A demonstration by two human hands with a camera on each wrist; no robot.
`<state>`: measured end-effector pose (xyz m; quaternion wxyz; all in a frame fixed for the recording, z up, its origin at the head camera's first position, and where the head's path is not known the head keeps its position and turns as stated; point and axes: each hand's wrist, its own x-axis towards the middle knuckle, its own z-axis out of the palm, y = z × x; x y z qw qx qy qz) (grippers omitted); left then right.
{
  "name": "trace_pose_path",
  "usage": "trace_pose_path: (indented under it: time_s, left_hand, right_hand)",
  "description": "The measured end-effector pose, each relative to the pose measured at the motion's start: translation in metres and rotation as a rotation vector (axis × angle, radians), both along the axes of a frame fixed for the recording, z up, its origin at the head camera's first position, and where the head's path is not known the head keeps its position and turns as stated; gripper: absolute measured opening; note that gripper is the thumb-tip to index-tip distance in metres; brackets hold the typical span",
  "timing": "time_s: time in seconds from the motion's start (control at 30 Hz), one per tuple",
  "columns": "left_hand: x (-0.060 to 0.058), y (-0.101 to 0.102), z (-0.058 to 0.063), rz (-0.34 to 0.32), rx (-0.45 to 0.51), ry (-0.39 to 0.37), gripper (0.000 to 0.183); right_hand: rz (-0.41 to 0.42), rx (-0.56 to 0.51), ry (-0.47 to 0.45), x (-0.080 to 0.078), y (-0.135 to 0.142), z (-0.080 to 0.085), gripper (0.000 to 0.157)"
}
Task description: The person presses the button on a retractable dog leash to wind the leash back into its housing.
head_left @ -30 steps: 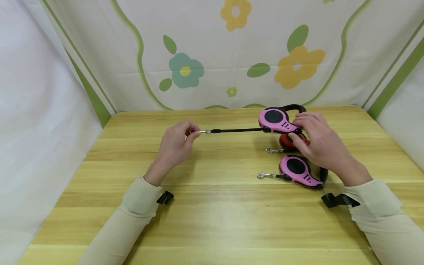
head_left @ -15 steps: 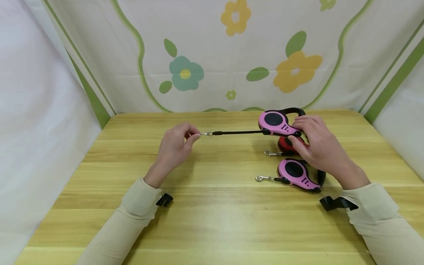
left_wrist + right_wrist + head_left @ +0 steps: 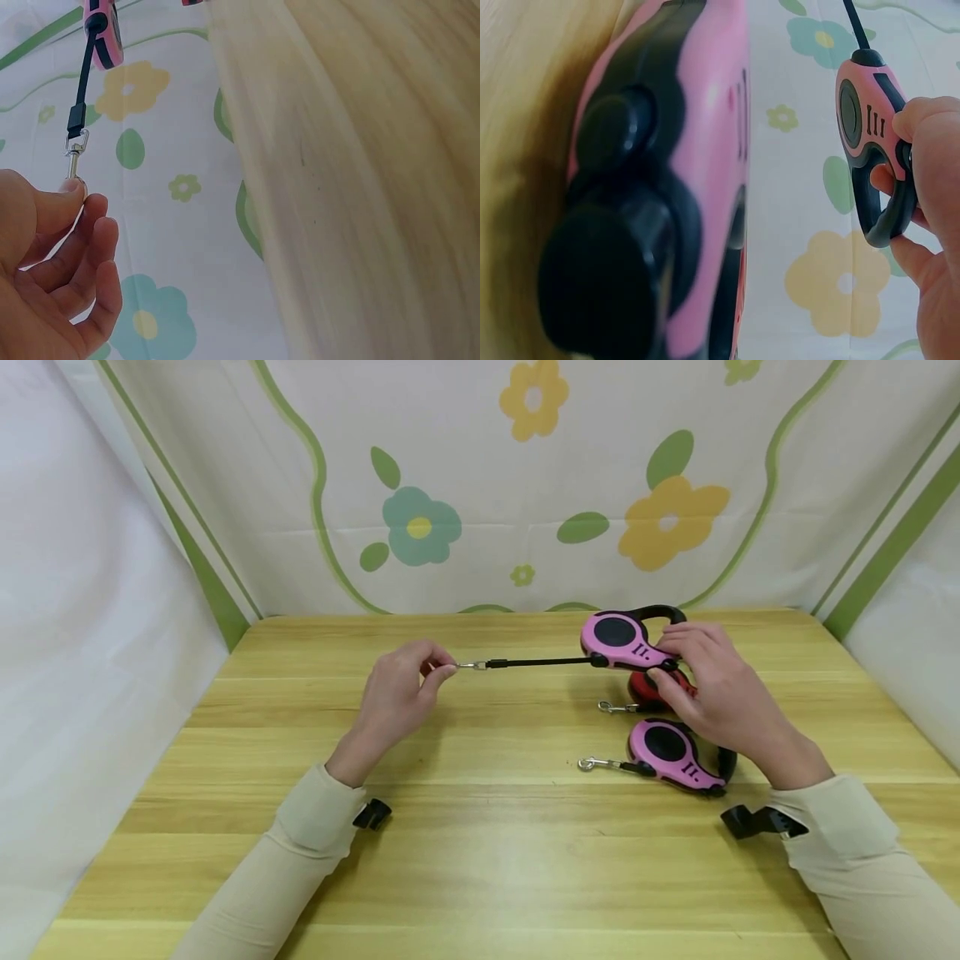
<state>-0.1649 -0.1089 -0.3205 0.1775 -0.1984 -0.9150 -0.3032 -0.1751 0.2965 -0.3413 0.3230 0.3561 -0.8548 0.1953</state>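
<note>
A pink and black retractable dog leash is held up over the far side of the table. My right hand grips it near its black handle, thumb below and fingers above; the right wrist view shows fingers through the handle loop. Its black strap runs straight out to the left. At that end my left hand pinches the metal snap hook between thumb and index finger, the other fingers loosely bent. Below the right hand lies a red retractable leash, partly hidden by the hand.
A second pink leash lies on the wooden table, nearer the front, its snap hook pointing left. The red leash's hook also points left. A flower-patterned cloth hangs behind the table.
Both hands keep their holds. The right hand and leash have shifted slightly left and the left hand slightly right, so the strap showing between them is a little shorter.
</note>
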Motion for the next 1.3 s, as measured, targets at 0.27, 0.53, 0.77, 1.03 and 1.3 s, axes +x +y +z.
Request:
trace_pose_path:
  time_s: [0.27,0.53,0.77,1.03,1.3]
  left_hand:
    - [0.001,0.001,0.000,-0.006,-0.017,-0.009,0.009]
    - [0.003,0.005,0.000,-0.031,-0.021,-0.005,0.010]
    - [0.004,0.008,0.001,-0.038,-0.025,-0.019,0.009]
    - [0.006,0.011,0.001,-0.057,-0.035,-0.011,0.008]
    - [0.009,0.014,0.002,-0.067,-0.030,-0.011,0.008]
  right_hand:
    - [0.012,-0.002,-0.016,0.000,-0.002,0.001,0.068]
    - [0.025,0.000,-0.021,0.000,-0.003,0.001,0.068]
    - [0.010,0.003,-0.034,0.003,-0.006,0.000,0.069]
    - [0.041,0.002,-0.026,0.004,-0.009,-0.001,0.067]
    - [0.044,0.012,-0.030,0.005,-0.012,0.001,0.066]
